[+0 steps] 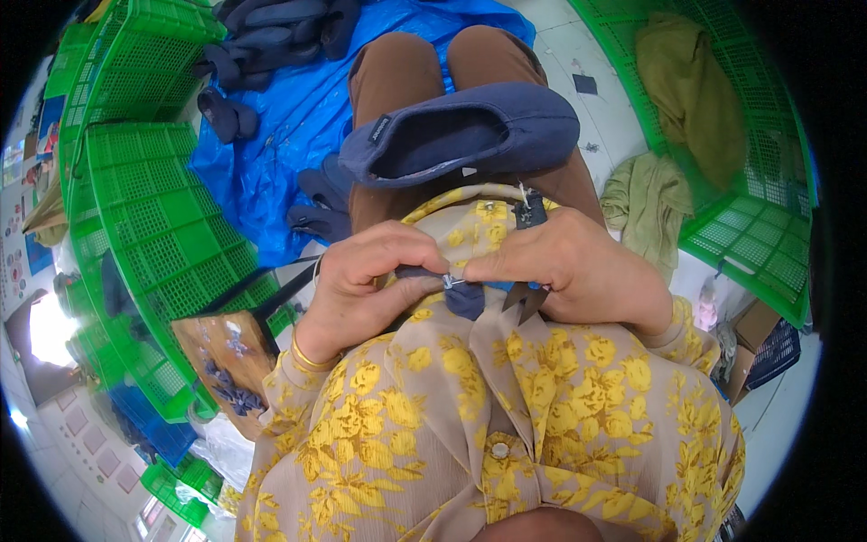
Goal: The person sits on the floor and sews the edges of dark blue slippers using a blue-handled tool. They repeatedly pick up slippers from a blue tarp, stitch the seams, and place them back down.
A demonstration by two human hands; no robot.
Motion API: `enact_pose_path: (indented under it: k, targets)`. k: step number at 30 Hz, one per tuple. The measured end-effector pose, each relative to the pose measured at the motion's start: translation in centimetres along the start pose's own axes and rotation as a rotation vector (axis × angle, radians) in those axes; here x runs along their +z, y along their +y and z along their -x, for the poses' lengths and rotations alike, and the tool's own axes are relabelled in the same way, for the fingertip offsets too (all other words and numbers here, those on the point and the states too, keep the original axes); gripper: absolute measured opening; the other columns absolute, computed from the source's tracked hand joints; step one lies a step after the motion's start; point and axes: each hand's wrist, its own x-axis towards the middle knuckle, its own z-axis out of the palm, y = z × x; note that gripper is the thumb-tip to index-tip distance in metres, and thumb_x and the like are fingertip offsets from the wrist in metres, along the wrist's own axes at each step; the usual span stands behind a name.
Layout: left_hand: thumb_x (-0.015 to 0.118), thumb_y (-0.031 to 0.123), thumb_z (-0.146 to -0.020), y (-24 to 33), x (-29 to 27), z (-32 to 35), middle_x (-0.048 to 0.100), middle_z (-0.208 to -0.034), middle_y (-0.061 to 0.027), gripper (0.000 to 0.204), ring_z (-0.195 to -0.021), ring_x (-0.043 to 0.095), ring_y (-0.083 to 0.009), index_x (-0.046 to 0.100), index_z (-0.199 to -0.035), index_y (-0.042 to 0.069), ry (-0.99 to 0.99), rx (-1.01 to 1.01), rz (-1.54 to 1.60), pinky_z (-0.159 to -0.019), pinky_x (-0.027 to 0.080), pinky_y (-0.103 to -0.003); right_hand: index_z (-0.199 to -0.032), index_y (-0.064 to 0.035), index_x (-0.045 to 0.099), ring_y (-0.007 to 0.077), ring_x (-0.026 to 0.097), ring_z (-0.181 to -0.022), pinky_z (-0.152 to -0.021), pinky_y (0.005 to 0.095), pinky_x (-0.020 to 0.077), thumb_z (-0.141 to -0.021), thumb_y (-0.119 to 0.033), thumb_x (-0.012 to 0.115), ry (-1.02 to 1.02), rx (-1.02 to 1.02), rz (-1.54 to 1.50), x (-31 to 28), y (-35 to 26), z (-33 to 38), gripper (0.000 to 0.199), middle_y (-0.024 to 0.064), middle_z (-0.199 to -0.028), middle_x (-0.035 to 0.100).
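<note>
My left hand (368,282) is closed in front of my lap, thumb and forefinger pinching a small piece of navy fabric (465,302). At those fingertips sits a tiny pale, shiny bit (450,282), too small to name. My right hand (587,271) is curled around a pair of dark thread snips (531,212); the pointed blades show below the palm. Its thumb tip meets the fabric close to my left fingers. A navy slipper (537,126) lies across my knees, opening upward, apart from both hands.
On a blue sheet (280,126) ahead lie several navy slippers (289,23). Green plastic crates (163,244) stand at the left, beside a wooden board (226,348) with dark scraps. At the right, another green crate (759,244) holds olive cloth (691,90).
</note>
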Motion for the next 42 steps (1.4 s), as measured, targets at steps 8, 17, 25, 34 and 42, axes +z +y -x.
enact_pose_path:
  k: [8,17,25,34,42]
  targets:
    - [0.076,-0.001,-0.076,0.2,0.3,0.2,0.069,-0.092,-0.0079,0.017,-0.086,0.065,-0.0184,0.07,-0.092,0.001,0.002,-0.072,-0.008,-0.077,0.05,-0.028,-0.111,-0.0042,0.069,0.0319,0.068,-0.089,-0.077,0.038,0.0553,-0.064,0.008,0.063,0.024,-0.023,0.012,0.5,0.2,-0.3,0.049,0.0132,-0.099,0.071]
    - [0.073,-0.003,-0.078,-0.4,1.0,0.4,0.067,-0.089,-0.0074,0.016,-0.079,0.064,-0.0146,0.069,-0.093,0.003,0.05,-0.09,0.03,-0.067,0.048,-0.024,-0.103,-0.0048,0.067,0.0354,0.066,-0.079,-0.068,0.0415,0.0528,-0.068,0.005,0.064,0.08,0.007,-0.008,1.3,0.2,-0.4,0.036,0.0152,-0.085,0.068]
    - [0.072,-0.001,-0.08,-0.5,1.2,0.2,0.067,-0.092,-0.006,0.016,-0.082,0.063,-0.0115,0.069,-0.096,0.002,0.032,-0.151,0.098,-0.068,0.048,-0.022,-0.103,-0.0052,0.062,0.0346,0.065,-0.08,-0.069,0.04,0.0514,-0.07,0.005,0.063,0.038,0.073,-0.035,1.3,0.4,-0.6,0.036,0.0148,-0.084,0.066]
    - [0.07,0.007,-0.088,0.7,1.2,-0.2,0.067,-0.101,-0.0064,0.014,-0.096,0.063,-0.0121,0.066,-0.099,0.0,-0.032,-0.477,0.55,-0.084,0.05,-0.025,-0.104,-0.0034,0.055,0.0261,0.061,-0.076,-0.069,0.0329,0.048,-0.07,0.009,0.051,0.085,0.235,-0.285,1.1,1.0,0.4,0.036,0.013,-0.084,0.063]
    - [0.069,0.006,-0.088,0.8,1.6,-0.6,0.064,-0.097,-0.0007,0.014,-0.087,0.058,-0.0052,0.065,-0.101,0.001,-0.032,-0.454,0.403,-0.075,0.047,-0.02,-0.102,-0.0038,0.054,0.0287,0.063,-0.077,-0.071,0.0339,0.0488,-0.073,0.006,0.053,0.045,0.189,-0.403,0.8,0.5,-0.2,0.031,0.0125,-0.085,0.063]
